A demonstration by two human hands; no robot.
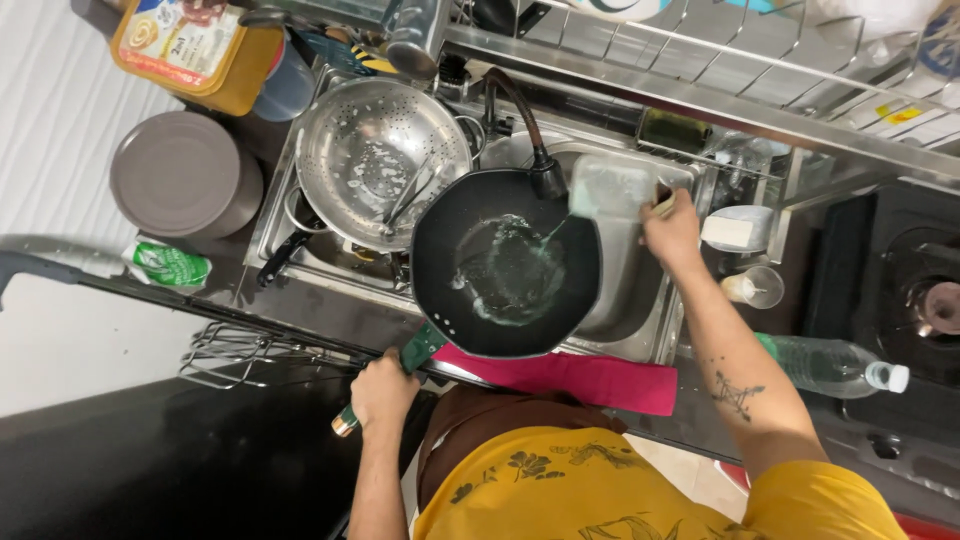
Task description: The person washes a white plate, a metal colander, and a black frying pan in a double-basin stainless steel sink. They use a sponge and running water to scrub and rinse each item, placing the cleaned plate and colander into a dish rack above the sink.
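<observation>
The left hand (pixel 383 392) has its fingers wrapped tight round the green handle (pixel 412 356) of a black frying pan (pixel 505 262), holding the pan over the steel sink (pixel 640 300). The right hand (pixel 672 232) has its fingers clamped on a clear plastic container (pixel 610 187), tipped so a thin stream of water falls into the pan, where it pools and foams. Just beside the pan, a metal colander (pixel 375 160) sits on other pots. A pink cloth (pixel 590 378) lies along the front edge of the surface, and a plastic bottle (pixel 830 365) lies near the right forearm.
</observation>
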